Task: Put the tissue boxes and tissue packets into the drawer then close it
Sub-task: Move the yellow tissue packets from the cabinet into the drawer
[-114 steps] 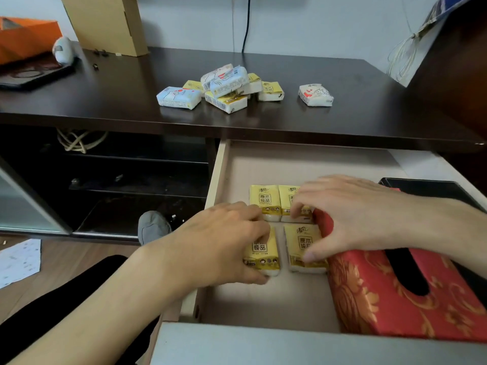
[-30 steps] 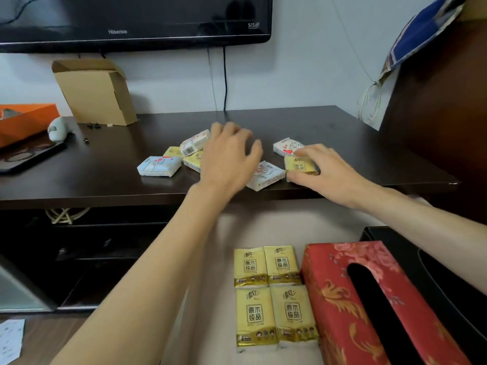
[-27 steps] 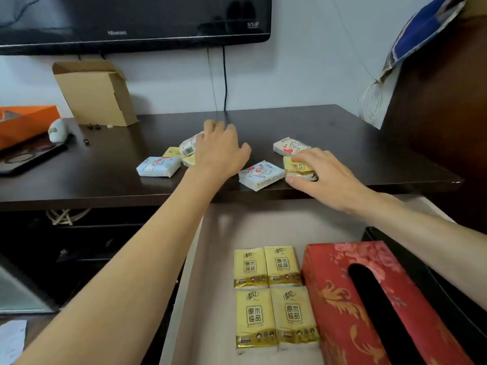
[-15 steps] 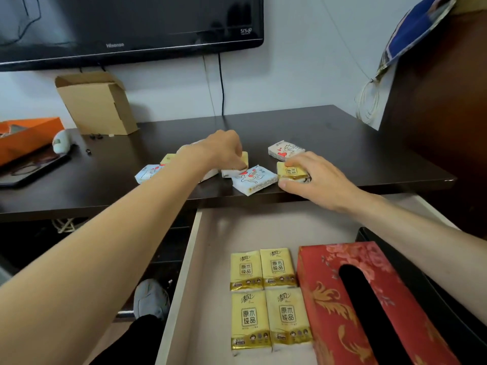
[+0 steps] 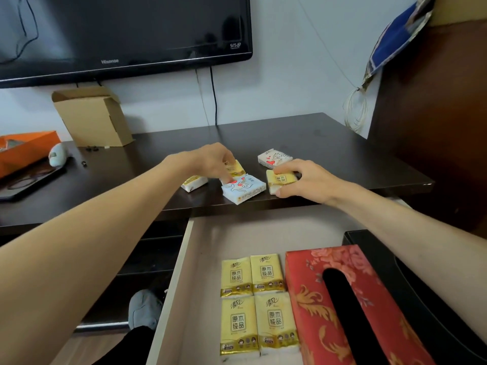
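The drawer [image 5: 205, 248] stands pulled out below the dark desk [image 5: 329, 154]. Inside lie several yellow tissue packets [image 5: 259, 304] beside a red floral tissue box [image 5: 350, 309] and a black box [image 5: 427, 299] at the right. On the desk, my left hand [image 5: 210, 160] pinches a yellow packet [image 5: 235, 167]. My right hand [image 5: 308, 180] grips another yellow packet [image 5: 280, 180]. A white-and-blue packet [image 5: 243, 188] lies between them, a yellow-white one [image 5: 193, 181] to the left, a white-and-red one [image 5: 274, 158] behind.
A cardboard box [image 5: 92, 115], an orange box [image 5: 23, 148] and a dark tray [image 5: 26, 180] sit on the desk's left side. A television [image 5: 118, 30] hangs on the wall. Open shelves [image 5: 147, 259] lie left of the drawer, with a grey slipper [image 5: 143, 309] below.
My left hand has closed its fingers onto a yellow packet in the pile. My right hand has drawn its yellow packet toward the desk's front edge.
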Demonstrator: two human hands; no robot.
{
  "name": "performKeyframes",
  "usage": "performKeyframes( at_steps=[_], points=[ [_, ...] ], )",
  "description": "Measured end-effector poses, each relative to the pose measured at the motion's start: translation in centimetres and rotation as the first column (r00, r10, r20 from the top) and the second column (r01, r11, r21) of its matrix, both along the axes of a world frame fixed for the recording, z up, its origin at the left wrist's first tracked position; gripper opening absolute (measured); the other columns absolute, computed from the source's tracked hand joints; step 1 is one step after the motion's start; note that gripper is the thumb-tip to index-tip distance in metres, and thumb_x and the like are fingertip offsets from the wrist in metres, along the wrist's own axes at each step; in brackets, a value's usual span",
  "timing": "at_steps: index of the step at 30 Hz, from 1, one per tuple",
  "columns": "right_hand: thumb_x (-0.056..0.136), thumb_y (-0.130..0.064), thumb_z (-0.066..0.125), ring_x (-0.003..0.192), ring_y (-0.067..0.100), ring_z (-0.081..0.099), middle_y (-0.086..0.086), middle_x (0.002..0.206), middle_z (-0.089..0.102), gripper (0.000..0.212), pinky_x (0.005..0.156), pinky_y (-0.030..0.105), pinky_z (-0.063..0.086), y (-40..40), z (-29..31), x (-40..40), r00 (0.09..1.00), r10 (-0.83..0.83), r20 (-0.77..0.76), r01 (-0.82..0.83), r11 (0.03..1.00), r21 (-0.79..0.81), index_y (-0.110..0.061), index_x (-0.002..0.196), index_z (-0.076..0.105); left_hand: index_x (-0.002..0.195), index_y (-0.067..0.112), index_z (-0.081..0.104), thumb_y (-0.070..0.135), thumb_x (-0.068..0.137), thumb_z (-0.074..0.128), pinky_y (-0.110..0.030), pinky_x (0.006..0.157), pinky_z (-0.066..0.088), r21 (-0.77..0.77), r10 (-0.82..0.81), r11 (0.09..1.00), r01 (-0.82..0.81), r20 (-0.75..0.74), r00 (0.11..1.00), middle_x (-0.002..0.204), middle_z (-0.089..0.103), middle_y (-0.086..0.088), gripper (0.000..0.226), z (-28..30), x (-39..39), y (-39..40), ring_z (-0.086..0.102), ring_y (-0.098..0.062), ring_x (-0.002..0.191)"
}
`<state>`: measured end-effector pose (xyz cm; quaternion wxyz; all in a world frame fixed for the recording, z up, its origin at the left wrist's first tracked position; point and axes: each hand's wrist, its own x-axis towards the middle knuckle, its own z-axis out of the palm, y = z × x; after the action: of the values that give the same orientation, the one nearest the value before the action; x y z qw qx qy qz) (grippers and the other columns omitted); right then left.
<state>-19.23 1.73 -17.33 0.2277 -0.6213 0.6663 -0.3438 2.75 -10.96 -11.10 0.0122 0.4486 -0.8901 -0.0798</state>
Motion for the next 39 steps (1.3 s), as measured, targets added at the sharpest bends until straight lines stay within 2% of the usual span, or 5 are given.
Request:
performKeyframes(
  at_steps=[5, 14, 22, 30, 39],
  points=[
    [0.071, -0.027, 0.093, 0.117, 0.022, 0.065, 0.003, 0.131, 0.065, 0.066, 0.104, 0.042, 0.052, 0.2, -0.1, 0.0, 0.994, -0.03, 0.102, 0.035, 0.998, -0.045, -0.022, 0.131, 0.066, 0.128, 0.026, 0.059, 0.034, 0.071, 0.079, -0.046, 0.097, 0.046, -0.261, -0.01, 0.964, -0.05, -0.222, 0.975, 0.125, 0.057, -0.006, 0.061, 0.3, 0.5, 2.3, 0.043, -0.028, 0.124],
    [0.068, -0.055, 0.085, 0.097, 0.014, 0.066, 0.0, 0.108, 0.072, 0.054, 0.083, 0.03, 0.048, 0.8, -0.1, 0.0, 0.969, -0.074, 0.234, 0.096, 0.992, -0.083, -0.026, 0.109, 0.066, 0.12, 0.032, 0.06, 0.047, 0.069, 0.081, -0.032, 0.079, 0.043, -0.158, -0.018, 0.984, -0.078, -0.529, 0.848, 0.116, 0.059, 0.006, 0.057, -1.6, 3.8, 10.8, 0.058, -0.016, 0.105],
    [0.095, -0.056, 0.063, 0.094, 0.007, 0.057, -0.009, 0.101, 0.063, 0.042, 0.084, 0.027, 0.04, 1.6, 0.3, 0.8, 0.962, -0.127, 0.241, 0.149, 0.986, -0.077, -0.016, 0.108, 0.061, 0.109, 0.04, 0.063, 0.077, 0.057, 0.064, -0.038, 0.09, 0.052, 0.023, -0.07, 0.996, 0.087, -0.406, 0.911, 0.107, 0.065, 0.016, 0.064, -3.3, 8.0, 18.0, 0.061, -0.005, 0.101],
    [0.073, -0.041, 0.079, 0.09, 0.002, 0.067, -0.011, 0.101, 0.07, 0.048, 0.08, 0.022, 0.053, 10.7, 1.2, 7.2, 0.948, 0.118, 0.297, -0.058, 0.978, -0.202, -0.025, 0.112, 0.056, 0.112, 0.043, 0.062, 0.062, 0.069, 0.079, 0.001, 0.068, 0.036, 0.244, -0.288, 0.911, 0.331, -0.196, 0.937, 0.103, 0.059, 0.024, 0.05, -5.7, 11.3, 21.2, 0.046, 0.028, 0.087],
    [0.072, -0.075, 0.071, 0.101, -0.006, 0.053, -0.027, 0.11, 0.057, 0.055, 0.092, 0.019, 0.043, 20.2, -1.8, 9.6, 0.784, 0.451, -0.427, -0.403, 0.892, 0.202, -0.046, 0.117, 0.059, 0.113, 0.043, 0.057, 0.056, 0.078, 0.074, -0.012, 0.085, 0.041, 0.265, -0.472, 0.848, 0.458, -0.012, 0.881, 0.119, 0.055, 0.024, 0.041, -9.0, 12.2, 24.1, 0.045, 0.006, 0.105]
  ],
)
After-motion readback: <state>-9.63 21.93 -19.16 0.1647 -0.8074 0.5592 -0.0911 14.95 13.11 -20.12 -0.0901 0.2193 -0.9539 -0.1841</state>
